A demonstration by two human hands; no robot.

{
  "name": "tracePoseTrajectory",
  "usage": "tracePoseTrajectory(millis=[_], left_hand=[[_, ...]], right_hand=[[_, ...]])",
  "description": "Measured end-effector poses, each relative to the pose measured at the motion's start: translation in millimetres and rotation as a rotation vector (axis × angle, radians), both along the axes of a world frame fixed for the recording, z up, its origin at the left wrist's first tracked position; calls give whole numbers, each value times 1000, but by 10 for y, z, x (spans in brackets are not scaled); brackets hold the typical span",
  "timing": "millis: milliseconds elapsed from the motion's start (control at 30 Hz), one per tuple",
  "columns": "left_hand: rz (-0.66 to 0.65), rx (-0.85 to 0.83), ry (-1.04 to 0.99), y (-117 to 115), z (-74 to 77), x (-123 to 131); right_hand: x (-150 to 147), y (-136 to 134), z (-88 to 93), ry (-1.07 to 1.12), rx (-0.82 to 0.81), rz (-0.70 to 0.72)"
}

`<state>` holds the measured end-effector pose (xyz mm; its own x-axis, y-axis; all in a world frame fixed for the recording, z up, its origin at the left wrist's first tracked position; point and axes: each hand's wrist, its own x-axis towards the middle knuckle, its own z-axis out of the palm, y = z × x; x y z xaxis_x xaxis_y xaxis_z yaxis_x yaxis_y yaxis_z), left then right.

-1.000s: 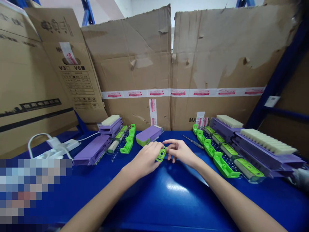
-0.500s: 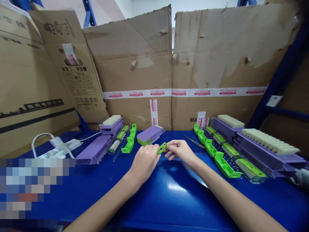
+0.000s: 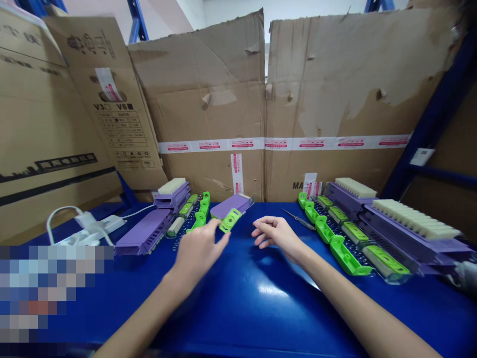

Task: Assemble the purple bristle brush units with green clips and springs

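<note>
Between the thumb and fingers of my left hand (image 3: pixel 199 248) is a small flat green plate (image 3: pixel 230 221) with holes, tilted above the blue table. Behind it lies a purple brush body (image 3: pixel 233 204), its near end partly hidden by the plate. My right hand (image 3: pixel 276 233) hovers to the right, its fingers slightly curled and apart with nothing in them. Beyond my right hand lies a thin screwdriver (image 3: pixel 300 219). A row of bright green end caps (image 3: pixel 345 256) runs along the right, beside a row of clear-cased parts with green tops (image 3: pixel 385 261).
Purple brush bodies (image 3: pixel 143 231) stand on the left, with clear-cased parts, springs and green caps (image 3: pixel 201 216). More purple bodies with cream bristles (image 3: pixel 415 218) are stacked right. A white power strip (image 3: pixel 95 229) lies far left. Cardboard (image 3: pixel 208 114) walls the back of the blue table (image 3: pixel 261 318).
My left hand has moved left and nearer, carrying the green plate away from my right hand. My right hand, which was at the plate's end, now holds nothing and has barely moved.
</note>
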<state>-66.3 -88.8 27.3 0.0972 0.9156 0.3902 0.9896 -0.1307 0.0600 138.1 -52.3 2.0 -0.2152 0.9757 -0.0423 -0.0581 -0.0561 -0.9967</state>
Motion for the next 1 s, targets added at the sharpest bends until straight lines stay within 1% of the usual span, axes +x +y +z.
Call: tracePoseTrajectory(millis=[100,133,233,333,433,567,833,1000], left_hand=[[228,-47,9,54,188,-363],[274,-70,27,87,246,-488],[334,-151,102,208,367,-794],[378,-234,141,329,398,-947],[402,-249,159,420,375,-987],[394,-253,158,488,337,-985],[402,-243,165,555,306,-967],[408,-231,176,583,256,-980]], right_hand=[[3,18,-12,-20,9,7],[3,23,-17,-25,9,8],[-1,35,-33,-34,7,8],[0,40,-45,-42,9,13],[7,42,-55,-40,14,16],[20,47,-65,-42,23,17],[23,55,-67,-40,32,29],[25,48,-95,-47,33,32]])
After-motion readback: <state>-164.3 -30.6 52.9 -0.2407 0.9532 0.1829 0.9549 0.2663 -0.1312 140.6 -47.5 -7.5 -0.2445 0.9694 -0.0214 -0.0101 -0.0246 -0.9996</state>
